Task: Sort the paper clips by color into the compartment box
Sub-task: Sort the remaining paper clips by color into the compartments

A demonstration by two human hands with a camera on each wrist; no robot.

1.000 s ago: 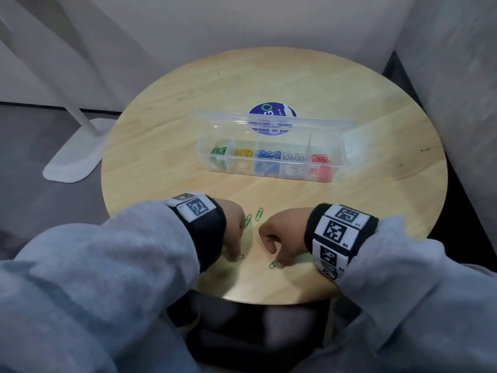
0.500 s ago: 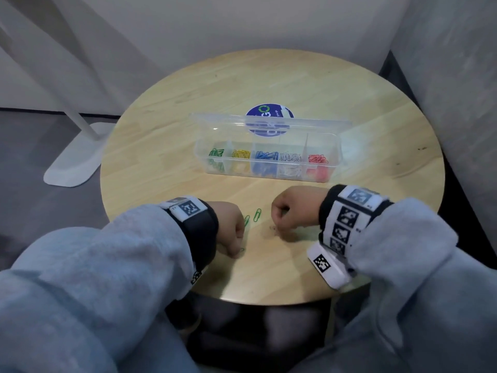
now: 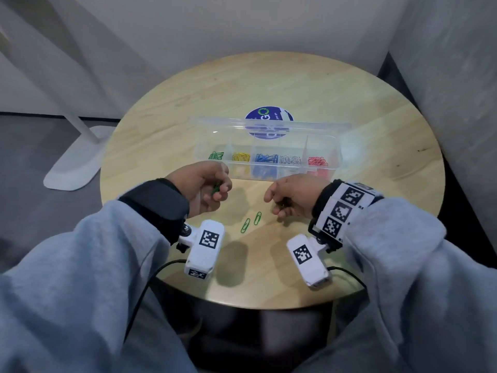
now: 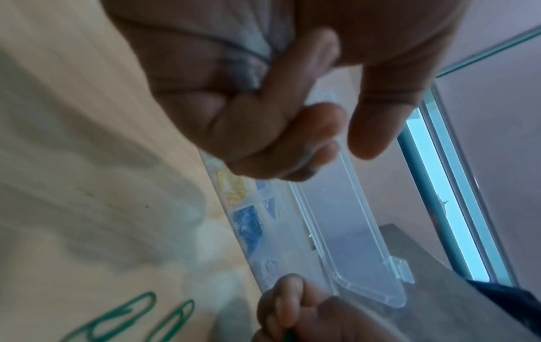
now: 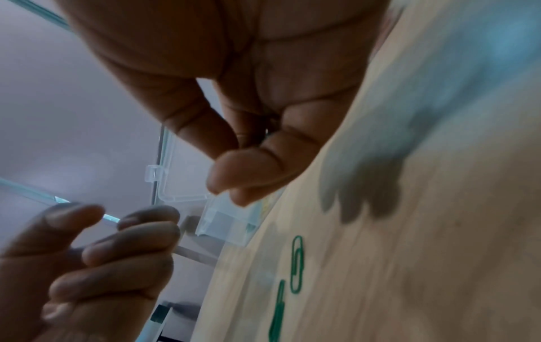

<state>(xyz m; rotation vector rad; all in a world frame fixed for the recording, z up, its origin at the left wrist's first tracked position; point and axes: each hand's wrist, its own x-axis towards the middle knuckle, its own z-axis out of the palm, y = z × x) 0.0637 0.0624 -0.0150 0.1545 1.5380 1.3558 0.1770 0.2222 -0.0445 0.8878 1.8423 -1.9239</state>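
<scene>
The left hand [image 3: 201, 185] is pinching a green paper clip [image 3: 216, 189], presumably for the compartment box's [image 3: 337, 168] green section; the right hand [image 3: 291, 196] is curling, contents unclear.

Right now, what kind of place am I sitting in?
Probably a plain indoor corner, maybe an office: a small round wooden table against bare pale walls, with a white stand base on grey floor. It holds a compartment box of sorted paper clips.

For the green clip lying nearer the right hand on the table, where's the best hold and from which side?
Judging by its pose, that green paper clip lies flat on the bare wood table. Pinch across its long sides from above, sliding a fingertip under one rounded end. The right hand is nearest.
</scene>
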